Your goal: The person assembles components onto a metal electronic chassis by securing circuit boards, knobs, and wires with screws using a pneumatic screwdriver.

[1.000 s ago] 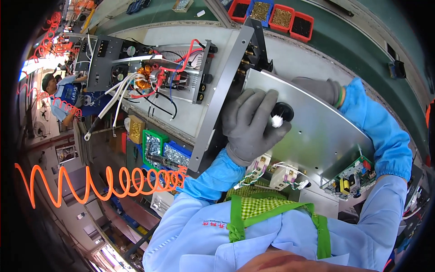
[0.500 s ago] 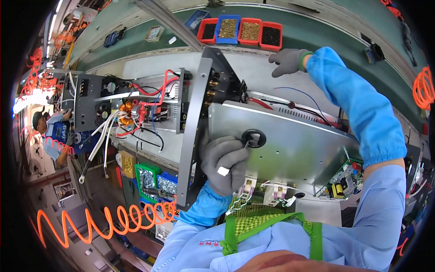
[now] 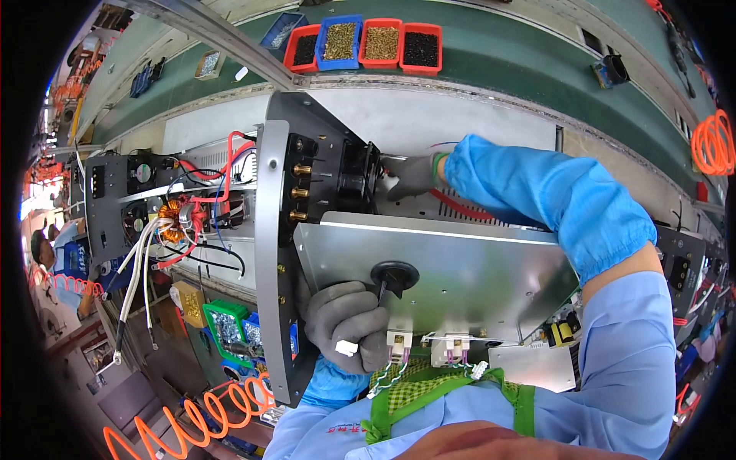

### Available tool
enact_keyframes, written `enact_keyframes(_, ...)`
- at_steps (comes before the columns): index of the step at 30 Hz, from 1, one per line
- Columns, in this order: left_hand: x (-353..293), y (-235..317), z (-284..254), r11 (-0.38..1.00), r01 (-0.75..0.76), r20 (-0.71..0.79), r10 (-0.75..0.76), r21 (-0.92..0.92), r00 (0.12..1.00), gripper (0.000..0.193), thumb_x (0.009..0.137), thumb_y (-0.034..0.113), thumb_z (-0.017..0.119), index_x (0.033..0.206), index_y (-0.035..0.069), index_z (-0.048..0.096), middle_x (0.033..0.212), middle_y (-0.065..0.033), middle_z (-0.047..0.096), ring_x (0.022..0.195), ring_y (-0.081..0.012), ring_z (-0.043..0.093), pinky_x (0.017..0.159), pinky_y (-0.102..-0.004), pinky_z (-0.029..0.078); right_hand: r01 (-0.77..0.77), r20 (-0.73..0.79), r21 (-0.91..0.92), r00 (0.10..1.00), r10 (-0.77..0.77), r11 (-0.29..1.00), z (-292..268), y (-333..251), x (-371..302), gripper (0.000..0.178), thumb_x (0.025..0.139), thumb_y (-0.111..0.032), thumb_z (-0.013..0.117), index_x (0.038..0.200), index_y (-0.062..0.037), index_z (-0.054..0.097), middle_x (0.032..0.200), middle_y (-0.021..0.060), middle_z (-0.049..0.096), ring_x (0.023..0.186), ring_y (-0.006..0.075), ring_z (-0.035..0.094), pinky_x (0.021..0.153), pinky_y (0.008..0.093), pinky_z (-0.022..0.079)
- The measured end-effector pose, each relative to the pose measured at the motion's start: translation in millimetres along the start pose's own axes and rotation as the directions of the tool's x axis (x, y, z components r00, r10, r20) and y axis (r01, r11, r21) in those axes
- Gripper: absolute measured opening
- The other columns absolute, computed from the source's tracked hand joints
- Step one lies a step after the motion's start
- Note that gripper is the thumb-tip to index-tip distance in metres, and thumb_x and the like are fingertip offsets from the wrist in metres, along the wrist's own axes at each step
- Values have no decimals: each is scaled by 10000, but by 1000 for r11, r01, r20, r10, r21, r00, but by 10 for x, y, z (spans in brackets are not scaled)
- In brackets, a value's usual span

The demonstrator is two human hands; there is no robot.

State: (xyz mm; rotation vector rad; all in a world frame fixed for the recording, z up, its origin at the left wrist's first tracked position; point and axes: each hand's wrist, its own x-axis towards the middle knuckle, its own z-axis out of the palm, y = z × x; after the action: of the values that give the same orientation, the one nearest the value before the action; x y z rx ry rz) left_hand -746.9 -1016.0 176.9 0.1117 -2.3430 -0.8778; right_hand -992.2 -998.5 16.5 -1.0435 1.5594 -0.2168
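Observation:
My left hand (image 3: 346, 326), in a grey glove, is closed in front of an upright metal plate (image 3: 468, 287), next to the grey end panel (image 3: 272, 253) of an open chassis. A white patch shows at its fingers; what they grip is hidden. Just above them, a black round fitting (image 3: 395, 277) sits against the plate. Behind the plate, my gloved right hand (image 3: 414, 178) reaches in beside a black fan (image 3: 362, 180). Its fingers are drawn together, with a small white spot at their tips; anything held cannot be made out. Brass terminals (image 3: 301, 192) stick out from the panel.
Red and blue bins (image 3: 381, 42) of small fasteners stand on the far green bench. A second open chassis (image 3: 176, 195) with loose cables (image 3: 138, 287) lies left. An orange coiled hose (image 3: 199, 418) hangs at lower left. White connectors (image 3: 452, 351) hang near my apron.
My right hand has come from above the bench, fingers spread, to the fan inside the chassis. My left hand stays closed by the plate. The whole view has shifted.

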Motion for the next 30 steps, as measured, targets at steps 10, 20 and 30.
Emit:
enact_keyframes(10, -37, -61, -10, 1000, -11, -64, 10, -8, 998, 118, 710, 212, 580, 760, 122, 638, 760, -48, 578, 659, -249, 602, 574, -350, 501, 237, -36, -348, 964, -265, 907, 233, -91, 202, 456, 822, -296, 542, 1231, -94, 548, 1183, 220, 550, 1038, 346, 578, 917, 412, 440)
enact_keyframes(20, 23, -83, 21, 999, -33, -54, 31, -31, 998, 155, 623, 192, 613, 754, 122, 655, 722, -39, 597, 593, -230, 596, 546, -311, 508, 160, 22, -328, 987, -162, 931, 44, 370, 280, 539, 824, -331, 552, 1319, -128, 490, 1490, 219, 224, 1346, 386, 281, 1095, 436, 268)
enact_keyframes(30, 76, -20, -91, 999, 34, 56, -32, -38, 998, 149, 651, 178, 661, 784, 113, 653, 826, -59, 629, 753, -265, 629, 653, -364, 517, 435, -146, -122, 881, -450, 892, 170, 927, 811, 416, 850, -376, 552, 1098, -54, 640, 1182, 226, 553, 1081, 354, 538, 944, 425, 417)
